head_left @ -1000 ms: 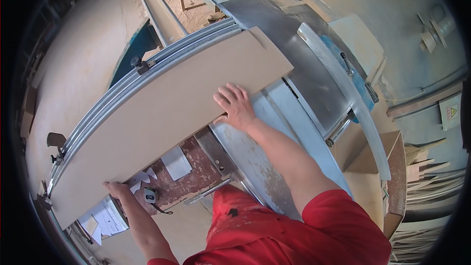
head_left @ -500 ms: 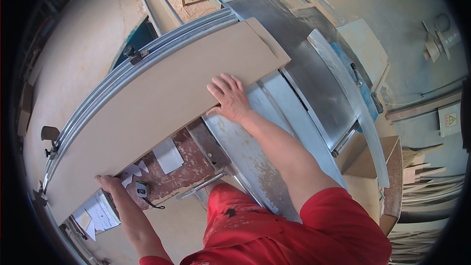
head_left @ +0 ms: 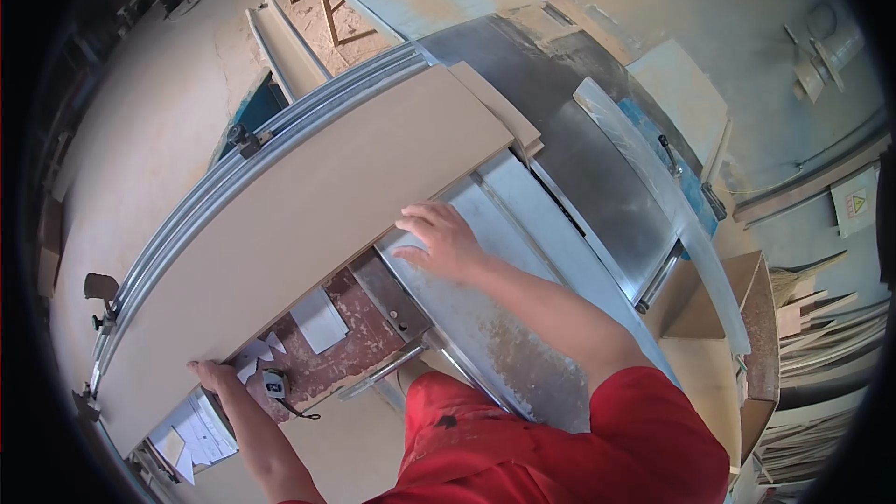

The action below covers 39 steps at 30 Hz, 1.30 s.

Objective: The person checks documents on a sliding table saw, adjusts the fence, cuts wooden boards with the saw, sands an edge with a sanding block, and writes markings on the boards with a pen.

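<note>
A long brown board (head_left: 299, 196) lies across the sliding table saw, along its metal fence (head_left: 271, 135). At the board's near edge, toward the left end, my left hand (head_left: 213, 375) is closed on it, fingers partly hidden. My right hand (head_left: 441, 239) is beside the near edge farther right, fingers apart and holding nothing; whether a fingertip touches the board I cannot tell. Past the board's far end lie narrow offcut pieces (head_left: 504, 112). A tape measure (head_left: 273, 384) with a black strap rests below the board, near my left forearm.
White papers (head_left: 320, 320) lie on the worn red surface, with a drawing sheet (head_left: 198, 429) farther left. A clear curved guard (head_left: 644, 168) arches over the dark saw table (head_left: 597, 168). At right stand a wooden bin (head_left: 719, 317) and stacked strips (head_left: 831, 345).
My right hand has come off the board's top and drawn back toward me. The offcuts now show apart from the board's far end. My left hand stays on the edge.
</note>
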### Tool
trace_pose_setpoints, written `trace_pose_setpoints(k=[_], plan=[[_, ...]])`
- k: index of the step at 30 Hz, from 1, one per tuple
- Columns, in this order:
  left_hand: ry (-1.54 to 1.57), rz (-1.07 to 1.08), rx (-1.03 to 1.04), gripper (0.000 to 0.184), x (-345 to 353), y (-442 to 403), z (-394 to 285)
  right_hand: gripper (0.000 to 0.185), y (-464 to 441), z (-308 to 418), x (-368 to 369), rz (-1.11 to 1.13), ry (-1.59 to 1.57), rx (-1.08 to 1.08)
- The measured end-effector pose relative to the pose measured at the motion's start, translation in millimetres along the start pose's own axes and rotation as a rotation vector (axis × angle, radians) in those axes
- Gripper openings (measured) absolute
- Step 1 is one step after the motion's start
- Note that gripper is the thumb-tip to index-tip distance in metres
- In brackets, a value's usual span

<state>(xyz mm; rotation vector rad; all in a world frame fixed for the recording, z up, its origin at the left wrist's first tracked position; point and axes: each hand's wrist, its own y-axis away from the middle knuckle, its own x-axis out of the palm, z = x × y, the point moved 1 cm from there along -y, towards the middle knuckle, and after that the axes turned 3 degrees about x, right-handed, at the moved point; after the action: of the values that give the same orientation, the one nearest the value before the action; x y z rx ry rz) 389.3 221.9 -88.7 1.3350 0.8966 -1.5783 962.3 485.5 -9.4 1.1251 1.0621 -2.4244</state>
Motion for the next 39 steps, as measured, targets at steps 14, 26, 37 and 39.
trace_pose_setpoints(k=[14,26,37,39], plan=[[-0.241,-0.052,0.051,0.061,45,-39,33,0.061,-10,-268,-189,-0.067,-0.503,1.347],[1.878,-0.301,-0.448,0.066,-23,10,-16,0.029,-57,-310,-145,0.018,-0.667,1.356],[1.786,-0.324,-0.289,0.070,-1,-16,-1,0.010,-36,-332,-151,-0.200,-0.788,1.302],[1.764,-0.362,-0.294,0.070,5,-20,6,0.010,-44,-330,-148,-0.108,-0.762,1.277]])
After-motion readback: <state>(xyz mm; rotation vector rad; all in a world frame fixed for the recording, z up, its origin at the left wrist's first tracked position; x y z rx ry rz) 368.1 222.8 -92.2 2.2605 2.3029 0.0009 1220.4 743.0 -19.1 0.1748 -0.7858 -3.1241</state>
